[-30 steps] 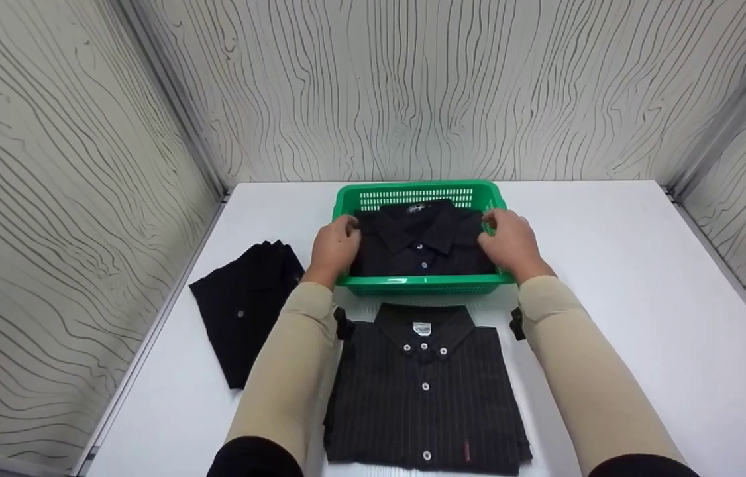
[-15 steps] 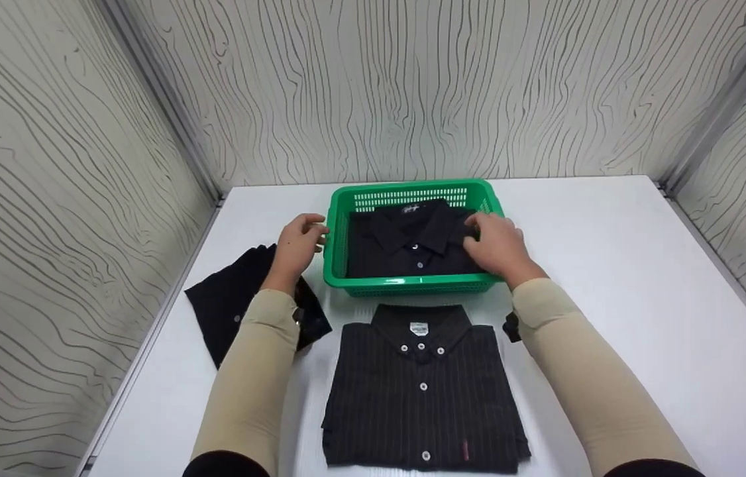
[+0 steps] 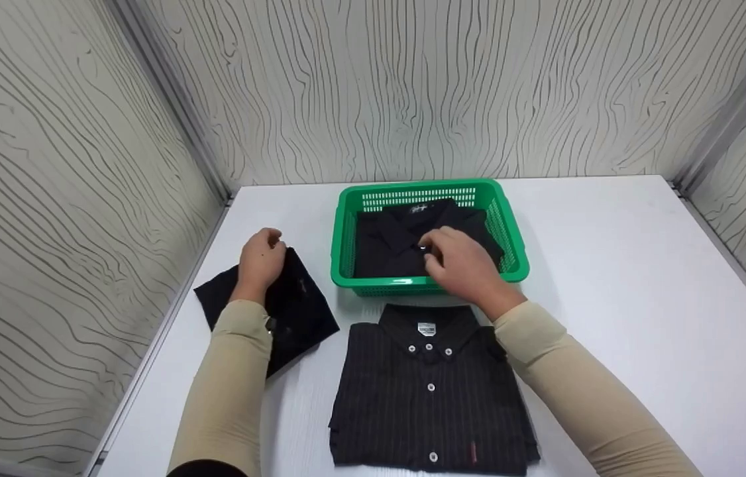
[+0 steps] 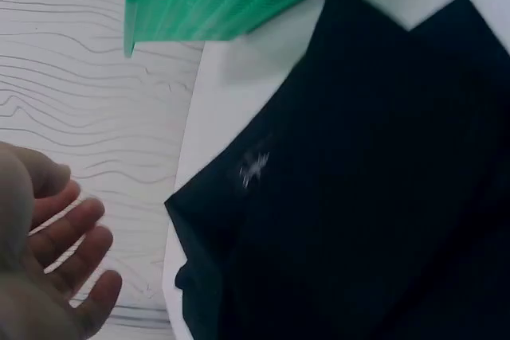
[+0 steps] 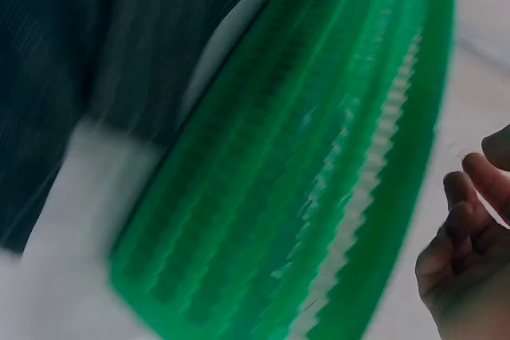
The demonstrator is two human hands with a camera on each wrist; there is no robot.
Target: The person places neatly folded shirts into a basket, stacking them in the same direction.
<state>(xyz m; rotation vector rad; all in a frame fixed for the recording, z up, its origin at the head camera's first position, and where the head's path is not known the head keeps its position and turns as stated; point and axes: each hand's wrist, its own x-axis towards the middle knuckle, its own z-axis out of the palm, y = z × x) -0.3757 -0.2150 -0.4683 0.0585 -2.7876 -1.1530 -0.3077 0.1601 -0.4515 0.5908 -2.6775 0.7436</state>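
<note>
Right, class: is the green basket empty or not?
Not empty: the head view shows a black shirt lying inside the basket, its collar visible.

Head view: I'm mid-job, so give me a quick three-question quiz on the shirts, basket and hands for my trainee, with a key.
1. Fill in the gap: the basket is ___ in colour.
2. True or false: the striped shirt lies on the table, outside the basket.
3. Multiple choice: which of these is the left hand nearest to? A, the striped shirt; B, the basket; C, the black shirt outside the basket.

Key: 1, green; 2, true; 3, C.
</note>
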